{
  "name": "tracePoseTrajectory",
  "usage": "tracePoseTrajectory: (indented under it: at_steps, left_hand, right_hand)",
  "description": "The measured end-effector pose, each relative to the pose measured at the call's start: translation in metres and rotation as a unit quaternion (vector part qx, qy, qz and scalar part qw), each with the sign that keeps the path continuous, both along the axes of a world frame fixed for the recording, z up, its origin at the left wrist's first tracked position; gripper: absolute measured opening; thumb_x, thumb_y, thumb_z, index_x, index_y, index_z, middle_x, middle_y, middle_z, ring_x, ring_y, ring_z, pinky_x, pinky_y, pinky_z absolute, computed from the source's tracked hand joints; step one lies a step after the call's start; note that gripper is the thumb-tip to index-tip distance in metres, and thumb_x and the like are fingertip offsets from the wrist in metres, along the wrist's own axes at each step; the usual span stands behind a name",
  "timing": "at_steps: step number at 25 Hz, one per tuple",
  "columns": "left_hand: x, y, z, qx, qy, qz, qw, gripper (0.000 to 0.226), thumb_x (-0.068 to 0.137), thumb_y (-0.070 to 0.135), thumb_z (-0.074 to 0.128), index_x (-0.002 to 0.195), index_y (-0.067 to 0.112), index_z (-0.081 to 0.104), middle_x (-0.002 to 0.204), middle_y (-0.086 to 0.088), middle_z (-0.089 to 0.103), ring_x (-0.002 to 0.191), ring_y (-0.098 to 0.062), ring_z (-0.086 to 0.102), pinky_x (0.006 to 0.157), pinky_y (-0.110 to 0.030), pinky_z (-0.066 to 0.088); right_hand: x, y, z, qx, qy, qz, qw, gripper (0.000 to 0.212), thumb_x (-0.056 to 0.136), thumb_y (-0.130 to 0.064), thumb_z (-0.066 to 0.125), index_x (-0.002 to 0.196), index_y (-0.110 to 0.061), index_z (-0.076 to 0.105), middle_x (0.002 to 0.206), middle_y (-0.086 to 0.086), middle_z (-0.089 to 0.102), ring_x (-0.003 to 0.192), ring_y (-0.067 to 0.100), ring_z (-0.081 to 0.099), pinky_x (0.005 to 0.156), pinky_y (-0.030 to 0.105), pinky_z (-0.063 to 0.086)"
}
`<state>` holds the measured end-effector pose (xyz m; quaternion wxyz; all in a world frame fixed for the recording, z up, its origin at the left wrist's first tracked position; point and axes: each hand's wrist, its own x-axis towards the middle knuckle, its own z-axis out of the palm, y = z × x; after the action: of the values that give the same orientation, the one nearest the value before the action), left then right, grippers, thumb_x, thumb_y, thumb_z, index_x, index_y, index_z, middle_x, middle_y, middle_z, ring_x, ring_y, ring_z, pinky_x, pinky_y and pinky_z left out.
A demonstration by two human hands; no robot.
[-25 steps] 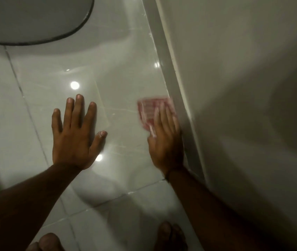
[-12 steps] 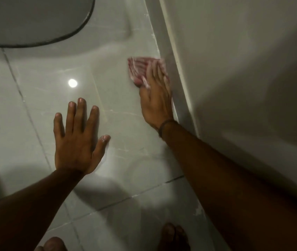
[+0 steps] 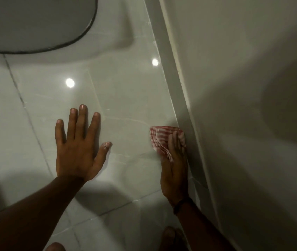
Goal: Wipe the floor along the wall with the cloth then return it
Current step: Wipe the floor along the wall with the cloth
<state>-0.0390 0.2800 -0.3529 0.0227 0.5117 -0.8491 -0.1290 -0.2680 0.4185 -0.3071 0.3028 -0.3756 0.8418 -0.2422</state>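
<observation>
The cloth [image 3: 163,137] is a small red-and-white striped rag, bunched into soft folds. It looks light and limp, so I judge it will slide easily under a flat palm and is best held by pressing down on its middle, or pinched at a fold when it has to be lifted. It lies on the floor [image 3: 126,98] right at the edge where the floor meets the baseboard [image 3: 173,84] of the wall [image 3: 234,87]. The right hand [image 3: 174,169] lies flat on the rag's near part, fingers together, pressing it down. The left hand [image 3: 79,147] is spread wide and empty, palm on the tile, well apart from the rag, apparently as a prop. The tiles are glossy, pale and show lamp reflections; they probably offer little grip. A dark-rimmed round object [image 3: 35,24] sits at the far left corner of the view.
</observation>
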Motion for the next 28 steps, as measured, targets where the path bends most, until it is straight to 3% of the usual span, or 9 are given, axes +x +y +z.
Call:
tracePoseTrajectory:
  at_steps: [3, 5, 8, 13, 15, 18, 22, 26, 28]
  left_hand:
    - [0.000, 0.000, 0.001, 0.002, 0.004, -0.006, 1.000, 0.088, 0.102, 0.063, 0.034, 0.173, 0.013, 0.018, 0.183, -0.019, 0.008, 0.169, -0.041, 0.007, 0.134, -0.066, 0.005]
    - [0.000, -0.001, 0.000, 0.002, -0.002, -0.007, 1.000, 0.089, 0.101, 0.062, 0.035, 0.173, 0.013, 0.017, 0.183, -0.019, 0.007, 0.169, -0.041, 0.006, 0.134, -0.066, 0.005]
    - [0.000, -0.003, 0.001, -0.008, -0.005, -0.010, 1.000, 0.090, 0.100, 0.062, 0.038, 0.173, 0.012, 0.019, 0.183, -0.020, 0.008, 0.169, -0.042, 0.008, 0.133, -0.068, 0.007]
    - [0.002, -0.001, 0.000, 0.001, 0.000, -0.006, 1.000, 0.089, 0.100, 0.061, 0.039, 0.173, 0.012, 0.021, 0.183, -0.020, 0.009, 0.169, -0.042, 0.009, 0.133, -0.067, 0.008]
    - [0.001, -0.001, 0.001, 0.000, 0.002, -0.010, 1.000, 0.089, 0.101, 0.061, 0.038, 0.173, 0.012, 0.021, 0.183, -0.020, 0.009, 0.169, -0.042, 0.009, 0.133, -0.067, 0.008]
    - [0.001, -0.002, 0.001, 0.012, 0.004, -0.006, 1.000, 0.088, 0.101, 0.062, 0.037, 0.173, 0.013, 0.021, 0.183, -0.019, 0.009, 0.169, -0.040, 0.007, 0.133, -0.067, 0.007]
    - [-0.001, -0.001, 0.008, 0.047, -0.003, -0.001, 0.999, 0.088, 0.102, 0.064, 0.034, 0.174, 0.017, 0.014, 0.184, -0.016, 0.002, 0.170, -0.036, -0.001, 0.134, -0.063, 0.000]
    - [-0.003, -0.002, 0.035, 0.162, -0.036, -0.007, 0.986, 0.090, 0.104, 0.071, 0.025, 0.175, 0.020, 0.006, 0.184, -0.016, -0.006, 0.170, -0.036, -0.008, 0.134, -0.061, -0.003]
    - [0.002, 0.009, 0.068, 0.222, -0.071, -0.015, 0.972, 0.100, 0.098, 0.082, 0.012, 0.174, 0.017, 0.012, 0.184, -0.015, 0.000, 0.170, -0.036, 0.001, 0.133, -0.060, 0.005]
  right_hand:
    - [-0.010, -0.075, 0.000, -0.021, -0.038, 0.007, 0.999, 0.059, 0.103, -0.031, 0.041, 0.160, -0.014, 0.036, 0.171, 0.001, 0.028, 0.158, -0.004, 0.013, 0.133, 0.031, 0.013]
    - [-0.020, -0.144, 0.003, -0.012, -0.058, 0.006, 0.998, 0.060, 0.104, -0.031, 0.040, 0.161, -0.013, 0.034, 0.172, 0.006, 0.029, 0.161, 0.016, 0.021, 0.133, 0.042, 0.017]
    - [-0.024, -0.188, 0.007, 0.002, -0.039, 0.028, 0.999, 0.065, 0.102, -0.033, 0.037, 0.163, -0.012, 0.027, 0.174, 0.006, 0.023, 0.161, 0.021, 0.019, 0.134, 0.041, 0.015]
    - [-0.009, -0.077, 0.005, 0.022, -0.009, 0.017, 1.000, 0.073, 0.092, -0.040, 0.030, 0.161, -0.015, 0.031, 0.171, 0.001, 0.025, 0.160, 0.016, 0.021, 0.133, 0.042, 0.018]
    - [-0.006, -0.016, 0.003, 0.041, 0.019, 0.001, 0.999, 0.071, 0.094, -0.041, 0.036, 0.160, -0.019, 0.028, 0.168, -0.008, 0.020, 0.158, 0.004, 0.013, 0.133, 0.036, 0.017]
    - [-0.002, 0.073, 0.001, 0.047, 0.099, 0.013, 0.994, 0.069, 0.088, -0.028, 0.047, 0.155, -0.011, 0.041, 0.163, -0.001, 0.030, 0.157, -0.008, 0.007, 0.128, 0.017, 0.014]
    - [-0.008, 0.141, -0.002, 0.045, 0.148, 0.078, 0.985, 0.050, 0.098, -0.014, 0.042, 0.142, 0.001, 0.059, 0.154, 0.012, 0.052, 0.151, 0.017, 0.038, 0.122, 0.032, 0.035]
    - [-0.014, 0.155, 0.016, 0.121, 0.107, 0.066, 0.985, 0.052, 0.096, 0.000, 0.039, 0.143, -0.004, 0.060, 0.153, 0.003, 0.053, 0.147, 0.021, 0.045, 0.125, 0.013, 0.020]
    - [-0.020, 0.159, 0.037, 0.196, 0.033, 0.003, 0.980, 0.045, 0.102, 0.002, 0.046, 0.142, -0.010, 0.062, 0.154, -0.001, 0.051, 0.148, 0.024, 0.046, 0.124, 0.018, 0.025]
